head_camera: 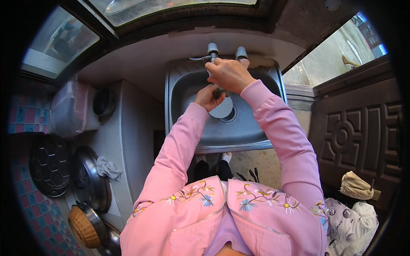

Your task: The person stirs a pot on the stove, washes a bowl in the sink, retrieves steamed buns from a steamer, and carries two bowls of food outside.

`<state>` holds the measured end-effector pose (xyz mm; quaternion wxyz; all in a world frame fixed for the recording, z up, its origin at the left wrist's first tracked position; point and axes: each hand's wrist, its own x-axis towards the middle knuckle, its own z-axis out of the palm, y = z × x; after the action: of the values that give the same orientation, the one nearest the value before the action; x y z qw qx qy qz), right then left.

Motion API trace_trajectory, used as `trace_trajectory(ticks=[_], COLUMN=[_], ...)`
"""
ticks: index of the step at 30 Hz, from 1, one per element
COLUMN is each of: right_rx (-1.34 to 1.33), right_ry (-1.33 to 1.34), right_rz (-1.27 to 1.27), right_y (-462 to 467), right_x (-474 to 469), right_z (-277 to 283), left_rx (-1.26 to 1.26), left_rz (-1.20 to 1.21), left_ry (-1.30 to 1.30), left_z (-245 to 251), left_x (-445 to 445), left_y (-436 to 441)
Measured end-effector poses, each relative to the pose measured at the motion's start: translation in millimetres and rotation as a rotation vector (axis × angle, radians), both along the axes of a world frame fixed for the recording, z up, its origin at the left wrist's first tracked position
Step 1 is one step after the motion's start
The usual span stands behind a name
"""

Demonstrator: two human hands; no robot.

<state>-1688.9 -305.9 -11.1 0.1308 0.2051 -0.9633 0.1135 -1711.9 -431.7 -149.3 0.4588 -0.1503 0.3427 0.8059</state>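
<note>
My right hand (231,74) is at the tap (212,52) at the back of the stainless steel sink (224,136), its fingers at the tap's body; its exact grip is hidden. Below it, my left hand (209,98) holds a small greenish item (219,92), partly covered by the fingers and too unclear to name. A round white object (221,109), perhaps a lid or dish, lies beneath the left hand beside the drain (229,115). A second tap knob (241,52) stands to the right, just behind my right hand.
A tiled counter at left bears a black pot (104,101), a metal lid (91,179), a grey cloth (109,168) and a wicker basket (84,226). At right are a brown panelled door (355,128), a beige cloth (356,186) and printed plastic bags (349,227).
</note>
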Motion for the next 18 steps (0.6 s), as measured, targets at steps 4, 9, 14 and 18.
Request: trace_trajectory(ticks=[4, 9, 14, 18], right_rx=[-0.003, 0.028, -0.138, -0.873], right_ry=[-0.016, -0.036, 0.106, -0.116], right_rz=[0.034, 0.098, 0.044, -0.429], right_y=[1, 7, 14, 24], right_x=[-1, -8, 11, 59], right_z=[-1, 0, 12, -27], left_rx=[-0.005, -0.045, -0.040, -0.053], left_rz=[-0.003, 0.005, 0.035, 0.045], left_ry=[-0.025, -0.027, -0.058, -0.022], left_z=[-2, 3, 6, 8], left_x=[-2, -2, 2, 6], left_y=[-1, -4, -9, -21])
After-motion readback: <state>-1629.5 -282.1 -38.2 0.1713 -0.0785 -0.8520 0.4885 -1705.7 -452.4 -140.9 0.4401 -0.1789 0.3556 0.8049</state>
